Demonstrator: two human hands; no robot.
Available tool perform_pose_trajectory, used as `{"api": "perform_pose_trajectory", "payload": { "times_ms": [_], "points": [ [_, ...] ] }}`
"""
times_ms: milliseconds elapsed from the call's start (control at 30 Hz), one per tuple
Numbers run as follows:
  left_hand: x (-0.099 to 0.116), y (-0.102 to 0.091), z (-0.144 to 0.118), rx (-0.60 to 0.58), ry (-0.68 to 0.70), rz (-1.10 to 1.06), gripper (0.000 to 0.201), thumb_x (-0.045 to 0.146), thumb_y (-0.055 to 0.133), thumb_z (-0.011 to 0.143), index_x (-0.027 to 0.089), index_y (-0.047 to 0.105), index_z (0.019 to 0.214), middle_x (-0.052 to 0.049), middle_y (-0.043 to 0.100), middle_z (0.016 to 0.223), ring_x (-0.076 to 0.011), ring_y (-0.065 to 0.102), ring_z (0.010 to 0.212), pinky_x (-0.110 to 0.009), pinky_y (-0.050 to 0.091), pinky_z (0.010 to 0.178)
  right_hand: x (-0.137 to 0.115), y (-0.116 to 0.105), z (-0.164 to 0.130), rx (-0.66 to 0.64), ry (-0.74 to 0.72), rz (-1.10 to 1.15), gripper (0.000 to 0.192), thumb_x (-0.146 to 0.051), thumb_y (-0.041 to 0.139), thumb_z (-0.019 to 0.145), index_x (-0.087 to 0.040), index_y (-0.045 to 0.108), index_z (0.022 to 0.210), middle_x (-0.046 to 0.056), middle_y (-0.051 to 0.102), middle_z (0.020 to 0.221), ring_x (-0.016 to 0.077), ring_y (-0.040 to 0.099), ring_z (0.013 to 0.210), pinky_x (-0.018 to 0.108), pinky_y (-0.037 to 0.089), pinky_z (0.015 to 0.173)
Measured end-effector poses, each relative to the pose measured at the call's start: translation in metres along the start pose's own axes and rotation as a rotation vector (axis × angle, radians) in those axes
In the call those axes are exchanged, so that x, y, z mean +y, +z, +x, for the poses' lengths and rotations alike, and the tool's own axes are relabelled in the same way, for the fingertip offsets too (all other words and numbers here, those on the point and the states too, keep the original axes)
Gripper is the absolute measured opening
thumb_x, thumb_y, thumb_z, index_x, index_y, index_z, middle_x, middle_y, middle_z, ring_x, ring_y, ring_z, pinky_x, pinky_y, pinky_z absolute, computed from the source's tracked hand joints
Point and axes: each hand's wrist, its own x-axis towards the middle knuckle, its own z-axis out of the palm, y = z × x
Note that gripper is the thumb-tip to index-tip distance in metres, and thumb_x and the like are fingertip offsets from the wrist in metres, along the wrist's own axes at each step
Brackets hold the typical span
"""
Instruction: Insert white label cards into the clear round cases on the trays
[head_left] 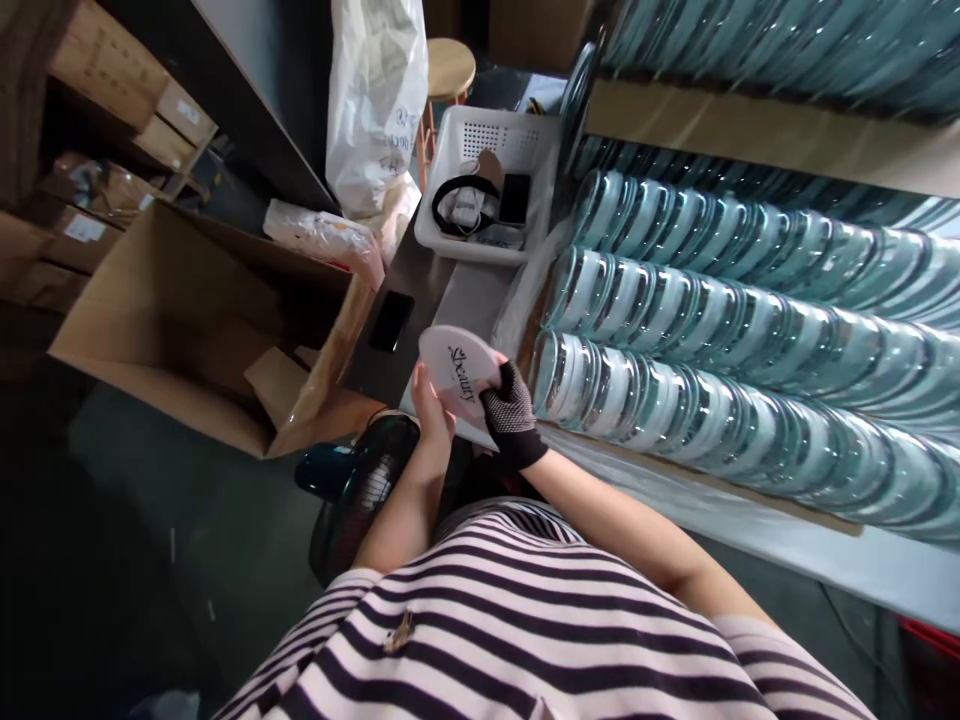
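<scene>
**Head view: round disc pinched between both hands, face up, glass rows just to the right**

Head view looked steeply down over a striped shirt (525, 620) at two forearms meeting above the table edge. Held between them: a pale round disc (459, 372) with dark script lettering across its face, tilted slightly toward the camera, flat side up. No long axis to speak of, being round; lettering ran roughly from upper left to lower right.

Left hand (431, 405), bare, closed on the disc's near-left rim from below, thumb up along the edge. Right hand (510, 410), in a dark dotted fingerless glove, closed on the disc's right rim, bare fingertips curled over the edge. Both hands gripping the same disc, on opposite sides, about equally near to it.

Immediately right of the gloved hand, almost touching: the near end of the lowest row of clear glass dishes (712, 400), stood on edge and packed face to face, rows running away to the right across the table (825, 565). So disc lay left of the glass rows, with the right hand between disc and nearest dish.

Beyond the disc, a dark metal block (397, 320) with a black rectangular window, then a white plastic basket (487, 190) holding a black strap and small items. To the left, lower down, an open cardboard box (180, 320); below the left forearm, a dark fan (360, 490) on the floor. White plastic bag (375, 100) and wooden stool (448, 70) further back.
</scene>
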Motion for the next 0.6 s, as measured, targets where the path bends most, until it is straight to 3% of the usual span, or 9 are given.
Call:
{"api": "perform_pose_trajectory", "payload": {
  "times_ms": [67,133,200,267,367,467,533,600],
  "points": [
    [0.033,0.004,-0.009,-0.039,0.018,-0.242,0.051,0.036,0.019,0.104,0.016,0.04,0.146,-0.015,0.063,0.133,-0.0205,0.066,0.117,-0.035,0.056,0.093,-0.019,-0.02,0.004,0.086,-0.027,0.07,0.048,-0.021,0.05,0.084,-0.018,0.052,0.132,0.006,0.066,0.123,0.0208,0.062,0.111,0.039,0.052,0.099],
    [0.063,0.007,-0.022,0.021,0.041,-0.436,0.05,0.045,0.025,0.103,0.018,0.051,0.136,-0.013,0.067,0.127,-0.0194,0.066,0.114,-0.033,0.055,0.094,-0.041,-0.045,0.003,0.08,-0.086,0.105,0.049,-0.025,0.052,0.085,-0.019,0.052,0.133,0.006,0.065,0.125,0.0219,0.061,0.112,0.041,0.051,0.101],
    [0.088,0.01,-0.036,0.088,0.03,-0.588,0.043,0.052,0.046,0.097,0.021,0.06,0.123,-0.01,0.071,0.117,-0.0197,0.067,0.11,-0.031,0.055,0.093,-0.059,-0.071,-0.002,0.018,-0.147,0.14,0.051,-0.032,0.056,0.087,-0.019,0.05,0.136,0.009,0.063,0.129,0.0233,0.06,0.116,0.042,0.05,0.104],
    [0.106,0.015,-0.052,0.067,-0.06,-0.749,0.041,0.054,0.069,0.083,0.021,0.066,0.107,-0.006,0.074,0.105,-0.0209,0.069,0.103,-0.031,0.056,0.09,-0.072,-0.098,-0.007,-0.039,-0.214,0.207,0.063,-0.043,0.06,0.089,-0.021,0.043,0.146,0.012,0.056,0.141,0.0253,0.056,0.124,0.043,0.047,0.107],
    [0.121,0.029,-0.081,-0.249,-0.286,-0.895,0.042,0.046,0.085,0.069,0.018,0.07,0.097,-0.005,0.076,0.093,-0.0233,0.072,0.098,-0.033,0.056,0.09,-0.082,-0.142,-0.011,-0.079,-0.281,0.265,0.075,-0.059,0.056,0.091,-0.025,0.033,0.154,0.011,0.042,0.155,0.0271,0.044,0.139,0.044,0.042,0.112],
    [0.123,0.05,-0.117,-0.58,-0.55,-0.899,0.038,0.04,0.084,0.073,0.014,0.073,0.098,-0.008,0.077,0.089,-0.0253,0.073,0.097,-0.035,0.056,0.092,-0.083,-0.185,-0.017,-0.179,-0.282,0.167,0.062,-0.064,0.048,0.094,-0.023,0.054,0.14,0.011,0.046,0.153,0.0281,0.045,0.139,0.046,0.038,0.114],
    [0.119,0.065,-0.141,-0.626,-0.644,-0.879,0.033,0.037,0.081,0.076,0.014,0.074,0.098,-0.009,0.077,0.088,-0.0234,0.074,0.091,-0.032,0.058,0.088,-0.075,-0.209,-0.026,-0.237,-0.253,0.119,0.056,-0.063,0.046,0.095,-0.02,0.064,0.127,0.012,0.051,0.148,0.0283,0.051,0.132,0.046,0.04,0.112],
    [0.114,0.081,-0.161,-0.569,-0.631,-0.854,0.03,0.037,0.081,0.077,0.016,0.074,0.097,-0.008,0.078,0.091,-0.0214,0.074,0.087,-0.03,0.059,0.083,-0.06,-0.23,-0.039,-0.233,-0.222,0.138,0.056,-0.062,0.048,0.095,-0.019,0.063,0.126,0.013,0.054,0.144,0.0271,0.054,0.127,0.044,0.043,0.108]
  ]
}}
